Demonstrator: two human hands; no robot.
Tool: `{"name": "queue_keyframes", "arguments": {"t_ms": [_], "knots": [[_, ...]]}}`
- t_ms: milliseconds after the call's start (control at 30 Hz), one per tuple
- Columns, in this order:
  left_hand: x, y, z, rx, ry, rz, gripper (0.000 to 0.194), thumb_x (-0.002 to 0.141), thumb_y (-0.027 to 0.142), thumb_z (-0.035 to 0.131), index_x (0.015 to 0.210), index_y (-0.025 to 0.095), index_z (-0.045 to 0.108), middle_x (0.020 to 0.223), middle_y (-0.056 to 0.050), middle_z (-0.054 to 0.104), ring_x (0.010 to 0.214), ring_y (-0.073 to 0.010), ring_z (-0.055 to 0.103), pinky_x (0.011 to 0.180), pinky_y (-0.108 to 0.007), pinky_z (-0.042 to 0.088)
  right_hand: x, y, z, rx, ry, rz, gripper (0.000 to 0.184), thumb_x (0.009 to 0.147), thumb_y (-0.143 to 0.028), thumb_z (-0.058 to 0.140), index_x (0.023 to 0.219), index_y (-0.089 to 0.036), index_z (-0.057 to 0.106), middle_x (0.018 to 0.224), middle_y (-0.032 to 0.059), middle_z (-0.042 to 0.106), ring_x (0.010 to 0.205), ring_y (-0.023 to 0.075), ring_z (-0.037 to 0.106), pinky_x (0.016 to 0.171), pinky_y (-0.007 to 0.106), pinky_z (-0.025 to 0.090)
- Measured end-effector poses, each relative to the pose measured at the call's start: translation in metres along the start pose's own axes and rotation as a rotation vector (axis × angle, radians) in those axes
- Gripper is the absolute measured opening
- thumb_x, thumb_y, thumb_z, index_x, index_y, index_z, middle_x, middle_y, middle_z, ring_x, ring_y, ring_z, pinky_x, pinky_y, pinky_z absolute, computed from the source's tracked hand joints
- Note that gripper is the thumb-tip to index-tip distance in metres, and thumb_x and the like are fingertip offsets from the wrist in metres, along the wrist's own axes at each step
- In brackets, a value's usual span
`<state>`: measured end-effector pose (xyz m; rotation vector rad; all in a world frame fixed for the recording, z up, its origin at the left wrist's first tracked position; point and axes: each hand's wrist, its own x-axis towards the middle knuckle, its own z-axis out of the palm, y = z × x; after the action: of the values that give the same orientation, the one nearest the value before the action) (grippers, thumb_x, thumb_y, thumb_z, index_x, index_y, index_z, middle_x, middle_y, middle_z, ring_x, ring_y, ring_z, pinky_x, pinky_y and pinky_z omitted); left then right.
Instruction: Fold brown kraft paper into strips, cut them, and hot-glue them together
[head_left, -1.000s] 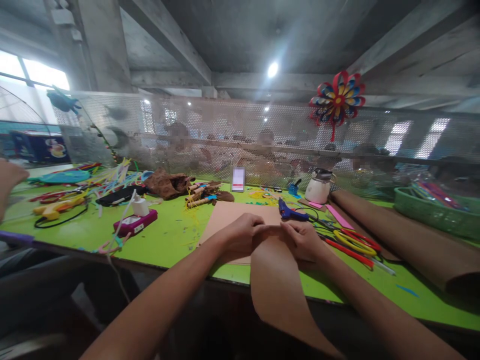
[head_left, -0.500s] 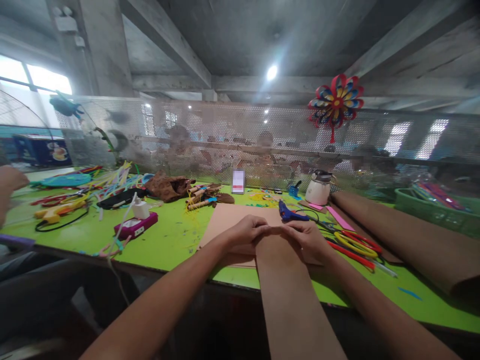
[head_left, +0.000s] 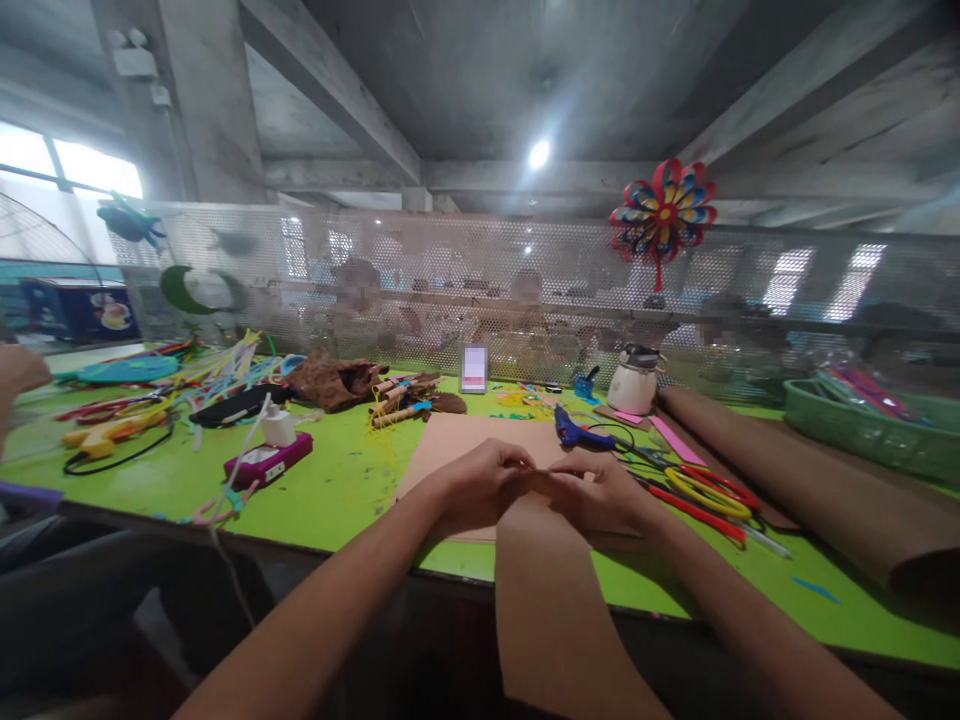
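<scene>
The left hand (head_left: pixel 480 485) and right hand (head_left: pixel 606 490) pinch the upper end of a brown paper-like strip (head_left: pixel 547 600) in their fingers, apparently to control that edge; its length hangs toward 6 o'clock, past the worktop (head_left: pixel 337 510). A glue gun (head_left: pixel 581 434) lies at 1 o'clock, seemingly for easy reach.

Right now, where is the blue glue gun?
In the head view, the blue glue gun lies right of centre, beyond the right hand, nearer than the white jug.

Green table (head_left: pixel 322 505) before us. On it lie a tan sheet (head_left: pixel 450 440), a purple power strip (head_left: pixel 262 466) and, farther left, a yellow corded tool (head_left: pixel 112 436).
</scene>
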<state>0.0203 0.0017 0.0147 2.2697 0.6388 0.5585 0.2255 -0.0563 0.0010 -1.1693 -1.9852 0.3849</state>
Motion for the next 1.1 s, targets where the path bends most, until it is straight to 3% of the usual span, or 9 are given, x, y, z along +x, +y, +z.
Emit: {"name": "queue_keyframes", "arguments": {"t_ms": [200,433,533,633,733,833,900,1000,1100], "knots": [[0.006,0.002,0.000,0.057,0.027,0.064,0.032,0.088,0.034,0.045,0.097,0.013,0.067,0.091,-0.006,0.067,0.081,-0.0159,0.055,0.071,-0.024,0.040,0.000,0.007,0.000,-0.031,0.015,-0.001,0.032,0.088,-0.036,0.049,0.086,-0.015,0.073,0.076,0.0036,0.071,0.069,0.0174,0.060,0.061,0.024,0.042],[-0.001,-0.002,0.006,0.152,0.117,0.017,0.032,0.088,0.034,0.043,0.083,0.012,0.064,0.077,-0.004,0.062,0.067,-0.0126,0.049,0.059,-0.023,0.035,-0.001,0.006,0.000,-0.129,0.075,-0.041,0.031,0.089,-0.034,0.048,0.086,-0.016,0.074,0.073,0.0034,0.070,0.064,0.0165,0.059,0.060,0.025,0.041],[0.002,-0.004,0.002,0.125,0.066,0.032,0.034,0.088,0.039,0.044,0.078,0.012,0.062,0.070,-0.001,0.057,0.064,-0.0110,0.045,0.058,-0.022,0.034,0.000,0.005,-0.003,-0.125,0.039,-0.039,0.034,0.090,-0.036,0.046,0.085,-0.016,0.073,0.073,0.0031,0.070,0.066,0.0160,0.058,0.062,0.025,0.040],[0.009,-0.004,-0.007,0.050,-0.032,0.044,0.035,0.087,0.042,0.046,0.072,0.013,0.059,0.063,0.002,0.053,0.059,-0.0095,0.044,0.058,-0.021,0.034,0.003,0.009,-0.007,-0.034,-0.015,-0.016,0.035,0.089,-0.039,0.047,0.080,-0.015,0.070,0.073,0.0029,0.068,0.068,0.0154,0.057,0.062,0.024,0.040],[0.013,-0.006,-0.014,-0.035,-0.080,0.025,0.038,0.085,0.046,0.049,0.069,0.013,0.057,0.055,0.002,0.051,0.053,-0.0093,0.045,0.056,-0.021,0.035,0.004,0.016,-0.010,0.122,0.003,0.082,0.035,0.084,-0.045,0.054,0.074,-0.014,0.067,0.062,0.0007,0.061,0.055,0.0117,0.049,0.051,0.022,0.036],[0.012,-0.006,-0.018,-0.138,-0.049,0.020,0.041,0.080,0.051,0.055,0.066,0.012,0.057,0.053,0.002,0.050,0.051,-0.0090,0.044,0.054,-0.021,0.034,0.004,0.019,-0.013,0.354,0.095,0.171,0.038,0.079,-0.049,0.061,0.066,-0.014,0.063,0.052,-0.0017,0.053,0.047,0.0094,0.043,0.046,0.022,0.034],[0.009,-0.004,-0.019,-0.228,-0.034,0.037,0.043,0.077,0.053,0.059,0.064,0.012,0.056,0.055,0.003,0.049,0.051,-0.0081,0.042,0.053,-0.021,0.032,0.004,0.016,-0.015,0.566,0.135,0.177,0.041,0.080,-0.051,0.060,0.064,-0.014,0.063,0.055,0.0001,0.056,0.049,0.0102,0.047,0.049,0.023,0.039],[0.005,-0.002,-0.020,-0.363,-0.089,0.061,0.046,0.075,0.056,0.060,0.063,0.012,0.054,0.057,0.003,0.046,0.054,-0.0077,0.040,0.055,-0.021,0.032,0.004,0.006,-0.019,0.825,0.091,0.170,0.034,0.080,-0.047,0.063,0.090,-0.015,0.069,0.073,0.0040,0.065,0.063,0.0133,0.058,0.060,0.025,0.046],[0.002,-0.002,-0.018,-0.467,-0.175,0.065,0.047,0.072,0.057,0.064,0.063,0.012,0.056,0.057,0.004,0.045,0.056,-0.0078,0.040,0.057,-0.021,0.031,0.005,-0.012,-0.022,0.801,-0.162,0.104,0.044,0.074,-0.035,0.073,0.115,-0.021,0.063,0.095,0.0060,0.068,0.082,0.0170,0.063,0.073,0.028,0.049]]}}
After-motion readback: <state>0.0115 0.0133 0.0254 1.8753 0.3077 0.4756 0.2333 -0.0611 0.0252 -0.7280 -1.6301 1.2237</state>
